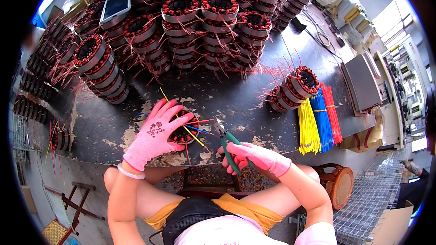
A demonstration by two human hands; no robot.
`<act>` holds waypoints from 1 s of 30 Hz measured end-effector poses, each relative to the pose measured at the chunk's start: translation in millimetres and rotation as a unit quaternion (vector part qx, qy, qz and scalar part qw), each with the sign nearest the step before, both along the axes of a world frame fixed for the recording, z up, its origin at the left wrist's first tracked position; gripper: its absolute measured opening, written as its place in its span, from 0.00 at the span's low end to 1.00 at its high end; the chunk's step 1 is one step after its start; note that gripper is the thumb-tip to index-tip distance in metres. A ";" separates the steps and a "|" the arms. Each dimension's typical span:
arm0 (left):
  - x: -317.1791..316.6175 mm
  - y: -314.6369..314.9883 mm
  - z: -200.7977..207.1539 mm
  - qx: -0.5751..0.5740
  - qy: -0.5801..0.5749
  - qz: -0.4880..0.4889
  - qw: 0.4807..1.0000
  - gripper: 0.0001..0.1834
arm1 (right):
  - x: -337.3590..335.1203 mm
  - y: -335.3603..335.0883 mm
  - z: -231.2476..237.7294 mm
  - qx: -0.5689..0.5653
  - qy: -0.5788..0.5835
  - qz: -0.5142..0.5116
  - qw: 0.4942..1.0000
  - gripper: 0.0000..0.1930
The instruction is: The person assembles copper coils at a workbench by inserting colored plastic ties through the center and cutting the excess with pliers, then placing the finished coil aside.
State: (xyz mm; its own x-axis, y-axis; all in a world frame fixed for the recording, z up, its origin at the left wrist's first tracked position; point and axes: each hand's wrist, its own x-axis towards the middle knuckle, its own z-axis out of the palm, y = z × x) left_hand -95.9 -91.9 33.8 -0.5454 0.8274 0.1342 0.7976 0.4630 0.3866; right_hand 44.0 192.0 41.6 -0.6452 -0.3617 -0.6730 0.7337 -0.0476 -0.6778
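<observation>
My left hand point(156, 131), in a pink glove, lies over a motor stator point(195, 130) near the table's front edge, its fingers and thumb gripping the ring. Yellow, blue and red wires stick out from this stator, and the yellow one passes by my fingers. My right hand point(259, 158), gloved in pink too, is wrapped round the green handles of a pair of cutting pliers point(230, 138). The plier jaws point up and left, close to the tips of the red and blue wires. Whether they touch a wire cannot be made out.
Stacked stators point(180, 9) crowd the back, a phone-like device point(116, 6) on top. One stack point(102, 68) stands left; a shorter one point(295, 88) leans right beside yellow point(309, 129), blue point(323, 118) and red point(332, 115) wire bundles. Another wired stator point(60, 138) sits at the left edge.
</observation>
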 end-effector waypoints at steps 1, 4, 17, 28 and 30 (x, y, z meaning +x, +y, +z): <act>0.0 0.4 0.3 0.001 -0.001 -0.001 1.000 0.52 | -0.1 -1.1 0.3 0.004 0.003 -0.008 1.000 0.28; 0.2 2.0 1.6 0.003 -0.002 -0.003 1.000 0.52 | -1.2 -2.0 -3.1 0.016 0.017 -0.021 1.000 0.29; 16.1 -1.5 -1.7 -0.049 0.045 0.084 0.994 0.50 | 18.4 17.6 -3.5 -0.037 -0.025 -0.016 0.999 0.30; 1.8 -4.4 -2.7 -0.033 0.033 0.024 0.999 0.49 | 1.5 6.0 -11.9 -0.019 0.007 -0.004 1.000 0.36; 2.1 -4.7 -4.5 -0.024 0.015 0.024 0.999 0.50 | -1.2 3.6 -8.3 -0.011 0.010 -0.009 1.000 0.34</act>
